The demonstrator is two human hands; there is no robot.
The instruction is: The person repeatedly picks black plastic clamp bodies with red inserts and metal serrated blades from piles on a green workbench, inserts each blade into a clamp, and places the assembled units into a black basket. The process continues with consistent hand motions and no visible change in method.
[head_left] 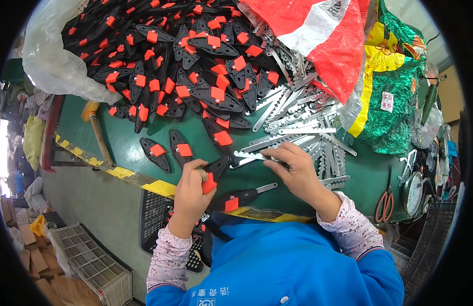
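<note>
The green-topped desk (371, 176) with a yellow-and-black striped front edge fills the middle of the frame, and most of its upper half lies under a big heap of black plastic handle shells with orange-red square sliders (190, 61), spilling from a clear plastic bag at the upper left. To the right of centre lies a looser pile of flat silvery toothed metal blades (297, 120), partly under a red plastic bag (333, 46) at the upper right. At lower centre the left hand (190, 191) is closed around one black handle with its orange slider (212, 176), held just above the desk edge, while the right hand (297, 171) pinches a single toothed metal blade (249, 154) whose tip points toward that handle. One finished handle with blade (241, 196) lies on the desk just below the hands. The blade's teeth sit close to the left fingers, so a slip could nick them; a skewed blade could jam at the handle's mouth. The heap looks steep enough to slide forward, and the finished piece lies near the edge, where a forearm could knock it off.
</note>
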